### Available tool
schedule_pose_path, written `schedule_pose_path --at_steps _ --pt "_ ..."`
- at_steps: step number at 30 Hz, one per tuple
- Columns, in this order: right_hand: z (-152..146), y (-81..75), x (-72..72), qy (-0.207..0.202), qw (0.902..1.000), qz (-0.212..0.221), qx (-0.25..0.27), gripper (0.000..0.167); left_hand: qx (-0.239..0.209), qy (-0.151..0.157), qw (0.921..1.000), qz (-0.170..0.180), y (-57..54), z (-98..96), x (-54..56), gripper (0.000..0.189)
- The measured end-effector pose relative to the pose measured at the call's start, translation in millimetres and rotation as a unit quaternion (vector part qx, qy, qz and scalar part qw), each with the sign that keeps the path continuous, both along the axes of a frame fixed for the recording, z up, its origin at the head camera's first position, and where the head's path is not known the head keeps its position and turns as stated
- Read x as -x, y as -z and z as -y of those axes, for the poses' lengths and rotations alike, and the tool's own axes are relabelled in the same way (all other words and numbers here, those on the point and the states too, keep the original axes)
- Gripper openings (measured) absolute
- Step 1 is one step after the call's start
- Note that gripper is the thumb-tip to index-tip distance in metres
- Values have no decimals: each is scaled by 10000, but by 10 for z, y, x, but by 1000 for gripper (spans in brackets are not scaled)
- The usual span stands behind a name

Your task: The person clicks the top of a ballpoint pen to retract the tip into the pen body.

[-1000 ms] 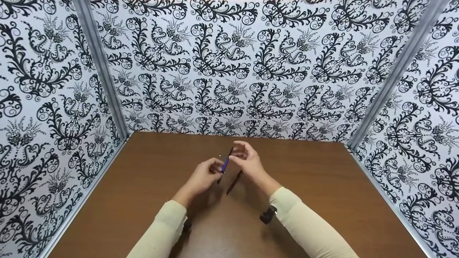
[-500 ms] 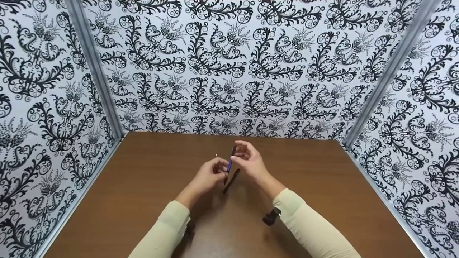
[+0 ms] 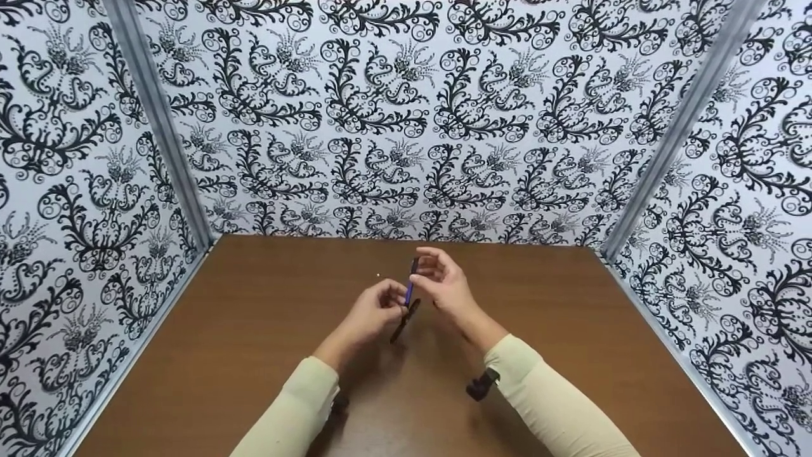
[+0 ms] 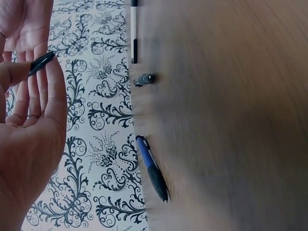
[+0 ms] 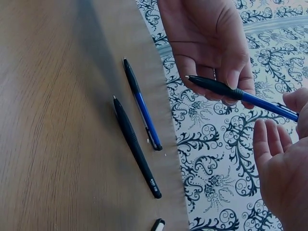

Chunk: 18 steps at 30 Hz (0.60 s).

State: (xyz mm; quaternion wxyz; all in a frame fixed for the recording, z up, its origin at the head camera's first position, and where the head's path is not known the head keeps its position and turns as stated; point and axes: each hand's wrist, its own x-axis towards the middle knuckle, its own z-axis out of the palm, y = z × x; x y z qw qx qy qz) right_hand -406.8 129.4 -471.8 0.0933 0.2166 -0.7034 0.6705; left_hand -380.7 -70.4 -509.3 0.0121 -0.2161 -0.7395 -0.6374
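Observation:
A blue pen with a black grip (image 5: pixel 216 86) is held in the air between both hands, its tip beyond the left thumb. My left hand (image 3: pixel 374 308) pinches the pen near its grip, thumb on top and fingers beneath. At the clip end, my right hand (image 3: pixel 447 285) pinches it between thumb and fingers, other fingers raised. In the head view the held pen (image 3: pixel 409 293) stands steeply. Below the hands a black pen (image 5: pixel 132 139) lies on the table, beside another blue pen (image 5: pixel 140 107) with a black grip.
A white pen with black ends (image 4: pixel 134 29) lies on the wooden table (image 3: pixel 266 330), near a short dark object (image 4: pixel 144 79) seen end-on. Patterned panels (image 3: pixel 380 127) enclose the back and sides, with grey metal posts (image 3: pixel 158 120) at the corners.
The left hand has shifted slightly right, and the held pen stands more upright. The head view has moved a little. Both hands keep hold of the pen.

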Motion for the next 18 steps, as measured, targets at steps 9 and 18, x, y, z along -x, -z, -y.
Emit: schedule_pose_path --at_steps 9,18 --pt "-15 -2 5 -130 9999 -59 88 53 -106 64 9998 -163 19 -59 5 28" --pt "-33 -8 -2 -253 9997 -47 27 54 -317 46 9995 81 15 -116 19 28"
